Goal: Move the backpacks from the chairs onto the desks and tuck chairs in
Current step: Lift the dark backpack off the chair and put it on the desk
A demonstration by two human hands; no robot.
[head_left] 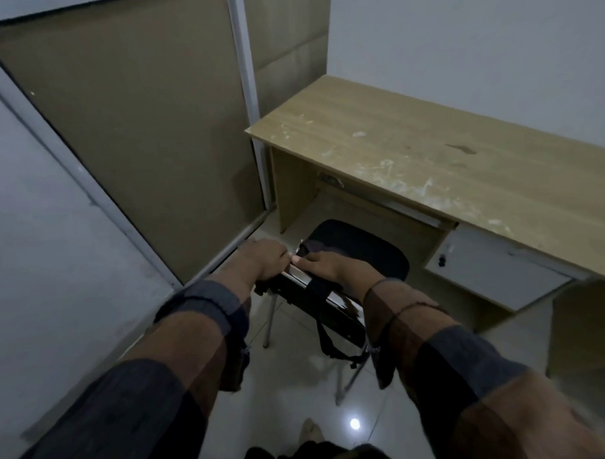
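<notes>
A chair with a black seat [363, 251] and metal legs faces the wooden desk [411, 146], the seat's far end at the desk's knee opening. My left hand [264, 258] grips the top of the chair's backrest [297, 274] at its left end. My right hand [321, 263] is closed over the same top edge beside it. A black backpack strap [317, 290] lies over the backrest, and its loose ends [332, 345] hang down behind the chair. Dark fabric bunches just past my right fingers; the bag's body is hidden. The desk top carries only scratches and stains.
A white drawer with a lock [484, 267] hangs under the desk to the right of the knee opening. A brown panel in a white frame [136, 132] stands close on the left. The floor [300, 401] is glossy pale tile.
</notes>
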